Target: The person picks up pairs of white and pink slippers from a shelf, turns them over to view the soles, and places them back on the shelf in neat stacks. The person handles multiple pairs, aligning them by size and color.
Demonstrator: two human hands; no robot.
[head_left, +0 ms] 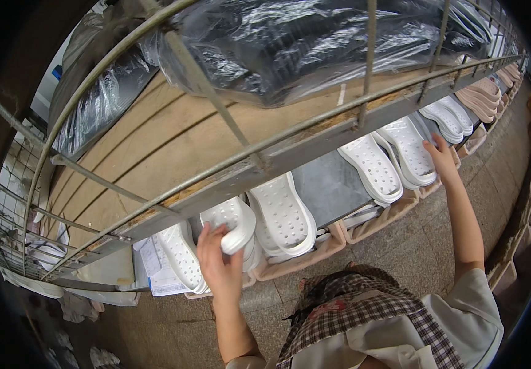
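My left hand [219, 261] has its fingers hooked over the raised end of a white shoe sole [241, 237] with small holes, tilted on top of a stack. Beside it on the left lies another white sole [180, 255], and to its right is a stack with a perforated top sole [284, 212]. Further right, my right hand [441, 158] is closed at the side of a white sole [408, 147]; its fingertips are partly hidden against the edge. Just left of that one rests one more white sole [373, 167].
A wire rack [216, 172] with a wooden shelf crosses above the soles, bearing plastic-wrapped dark bundles [314, 43]. Pink-lined bins [314, 258] line the front under a grey board [327, 184]. Pink soles [480, 95] sit at far right, and papers [158, 264] at left.
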